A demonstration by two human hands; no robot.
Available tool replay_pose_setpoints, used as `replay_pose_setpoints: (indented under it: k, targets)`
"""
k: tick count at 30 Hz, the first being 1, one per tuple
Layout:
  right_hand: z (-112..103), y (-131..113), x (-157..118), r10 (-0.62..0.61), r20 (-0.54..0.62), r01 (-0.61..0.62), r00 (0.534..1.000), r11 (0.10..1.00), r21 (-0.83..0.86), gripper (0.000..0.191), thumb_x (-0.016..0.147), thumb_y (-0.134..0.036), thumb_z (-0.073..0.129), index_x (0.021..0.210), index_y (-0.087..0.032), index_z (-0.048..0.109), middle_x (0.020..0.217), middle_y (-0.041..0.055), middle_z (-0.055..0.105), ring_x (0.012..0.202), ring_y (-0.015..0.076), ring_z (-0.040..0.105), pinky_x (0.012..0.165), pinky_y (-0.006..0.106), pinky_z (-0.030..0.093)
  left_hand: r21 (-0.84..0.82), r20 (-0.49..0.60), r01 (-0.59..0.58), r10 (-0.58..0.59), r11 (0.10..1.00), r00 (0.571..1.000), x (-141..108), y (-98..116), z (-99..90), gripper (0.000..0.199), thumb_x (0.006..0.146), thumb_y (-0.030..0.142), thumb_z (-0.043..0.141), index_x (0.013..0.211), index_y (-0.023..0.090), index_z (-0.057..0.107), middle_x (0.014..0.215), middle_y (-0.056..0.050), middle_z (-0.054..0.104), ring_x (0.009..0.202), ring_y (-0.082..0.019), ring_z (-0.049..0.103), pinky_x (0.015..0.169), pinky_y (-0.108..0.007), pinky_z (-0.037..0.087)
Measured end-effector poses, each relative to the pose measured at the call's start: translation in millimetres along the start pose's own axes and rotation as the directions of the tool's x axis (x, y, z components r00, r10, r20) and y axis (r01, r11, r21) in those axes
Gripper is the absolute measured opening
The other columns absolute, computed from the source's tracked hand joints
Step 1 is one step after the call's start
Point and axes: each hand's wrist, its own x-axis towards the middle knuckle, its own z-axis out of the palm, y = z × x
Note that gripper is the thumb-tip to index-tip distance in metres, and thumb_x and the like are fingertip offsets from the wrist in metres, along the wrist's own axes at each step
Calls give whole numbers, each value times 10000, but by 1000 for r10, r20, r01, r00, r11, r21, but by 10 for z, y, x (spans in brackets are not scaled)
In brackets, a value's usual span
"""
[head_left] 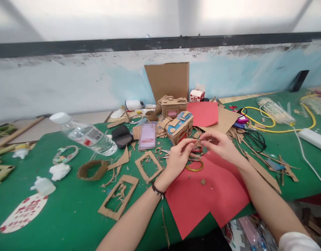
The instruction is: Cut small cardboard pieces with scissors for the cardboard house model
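Note:
My left hand (179,155) and my right hand (220,143) meet above the red paper (202,195), fingertips pinched. Between them is what looks like a small piece of cardboard (197,142), mostly covered by the fingers. Scissors with yellow handles (195,169) lie just beneath my left hand, their blades partly hidden. A second, red-handled pair (198,150) shows behind the fingers. Directly beyond my hands stands a cardboard model with blue patches (179,126). Two cut-out cardboard frames (149,166) lie left of my left hand, with small scraps inside them.
A water bottle (87,134) stands at left, near a black phone (122,136) and a cardboard ring (84,171). A cardboard sheet (171,80) leans on the wall. Right of my hands are cardboard strips (263,172), a yellow cable (313,120) and a white power strip (313,139).

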Motion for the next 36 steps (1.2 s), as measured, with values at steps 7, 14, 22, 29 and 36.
replay_pose_setpoints:
  k: [7,14,22,29,36]
  targets:
    - [289,79,-20,2,-121,6,993,998,62,203,975,-423,792,1034,-253,699,1008,36,723,925,209,709,812,343,613,-140,1,61,-61,988,998,40,12,-23,470,882,604,857,1107,195,803,1007,-92,828,880,-292,839,698,-375,722]
    - [357,42,-28,-6,-153,16,988,998,58,221,985,-460,771,1010,-249,711,1021,50,724,942,221,707,771,337,611,-173,-7,54,-56,983,998,68,4,-49,442,845,558,909,1071,188,821,1044,-90,831,864,-252,817,735,-364,723]
    - [331,42,-33,-135,-133,126,982,989,-71,131,1016,-367,746,1085,-257,764,1090,65,770,975,227,745,813,371,642,-354,-46,138,-164,925,985,113,-53,-47,476,769,537,981,1043,179,827,1032,-70,830,879,-194,805,805,-320,711]
    - [255,0,-38,-261,-97,246,960,958,-145,222,1072,-358,697,1247,-321,828,1252,75,787,1130,254,762,920,422,669,-446,-127,152,-231,882,965,63,30,3,505,749,498,1010,1098,171,849,1103,-98,856,1024,-234,834,1013,-378,674]
    - [290,69,-39,-323,-131,284,937,926,-250,226,1050,-359,752,1259,-301,819,1194,76,803,1099,257,771,943,417,672,-461,-106,158,-232,873,967,30,60,51,603,717,538,1021,1167,171,860,1192,-142,855,1040,-267,844,988,-375,679]
